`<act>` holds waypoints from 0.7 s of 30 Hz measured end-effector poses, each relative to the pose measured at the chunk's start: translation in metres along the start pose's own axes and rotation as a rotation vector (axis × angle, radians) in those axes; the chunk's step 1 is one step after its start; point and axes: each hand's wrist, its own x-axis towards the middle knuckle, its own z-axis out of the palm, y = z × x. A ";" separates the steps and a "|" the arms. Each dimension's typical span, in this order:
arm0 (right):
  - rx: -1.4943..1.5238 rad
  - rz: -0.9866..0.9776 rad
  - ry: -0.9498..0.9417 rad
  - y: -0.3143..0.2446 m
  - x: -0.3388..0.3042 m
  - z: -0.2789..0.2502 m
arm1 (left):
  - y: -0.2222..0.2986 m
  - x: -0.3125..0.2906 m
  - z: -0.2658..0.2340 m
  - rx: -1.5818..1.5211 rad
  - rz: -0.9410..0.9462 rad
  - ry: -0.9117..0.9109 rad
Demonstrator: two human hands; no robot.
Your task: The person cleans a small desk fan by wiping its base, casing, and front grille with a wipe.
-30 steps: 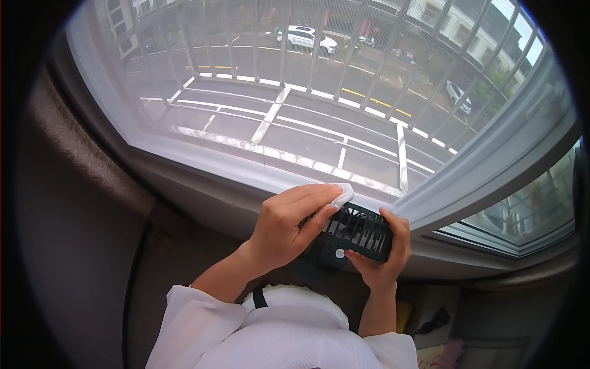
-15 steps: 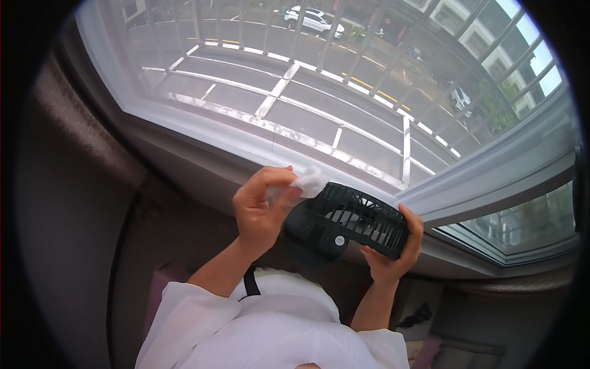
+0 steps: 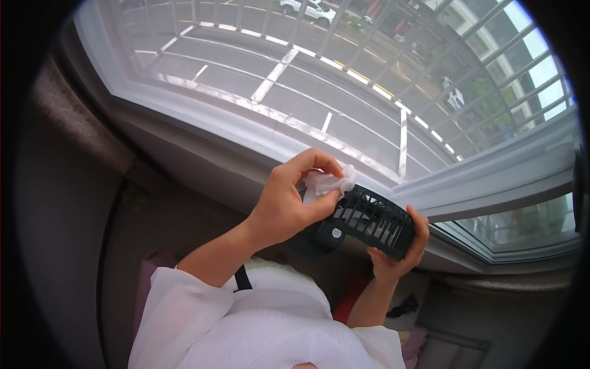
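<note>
A small dark green fan (image 3: 376,222) with a slatted grille and a rounded base is held up before the window sill. My right hand (image 3: 410,246) grips the right end of its grille, thumb below and fingers around the far edge. Pinched between the thumb and fingers of my left hand (image 3: 287,198) is a crumpled white tissue (image 3: 324,182). It lies against the upper left edge of the grille. The left hand and forearm cover part of the fan's left side and base. A small round pale sticker (image 3: 336,233) shows near the base.
Beyond the hands runs a white window frame (image 3: 203,126) with metal bars (image 3: 362,46) outside; a street with cars lies below. At the right stands an angled window panel (image 3: 522,227). A dark curtain or wall hangs at left. Pink and red items show low down.
My left hand has moved right with the tissue, from the grille's left corner further along its upper edge. The right hand still holds the fan, shifted slightly right. The view has tilted a little.
</note>
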 end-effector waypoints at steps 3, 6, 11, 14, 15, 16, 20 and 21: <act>-0.032 0.013 0.023 -0.002 0.000 0.001 | 0.009 0.014 -0.001 0.001 -0.123 -0.038; -0.028 -0.019 0.047 -0.002 0.008 0.004 | 0.008 0.011 0.003 0.031 -0.079 0.026; -0.019 -0.054 0.063 -0.003 0.010 0.004 | 0.006 -0.011 -0.002 0.073 0.115 0.067; -0.009 -0.040 0.071 -0.001 0.010 0.003 | 0.009 -0.022 -0.009 0.070 0.090 0.022; -0.008 -0.062 0.048 0.000 0.010 0.003 | 0.012 -0.021 -0.010 0.068 0.089 0.022; -0.009 -0.083 0.026 0.000 0.010 0.002 | 0.014 -0.020 -0.010 0.071 0.048 0.007; -0.053 -0.041 0.008 -0.001 0.002 0.002 | 0.020 -0.008 -0.006 0.159 -0.061 -0.022; -0.064 -0.040 0.008 -0.002 0.002 0.003 | 0.020 -0.003 -0.004 0.157 -0.062 -0.021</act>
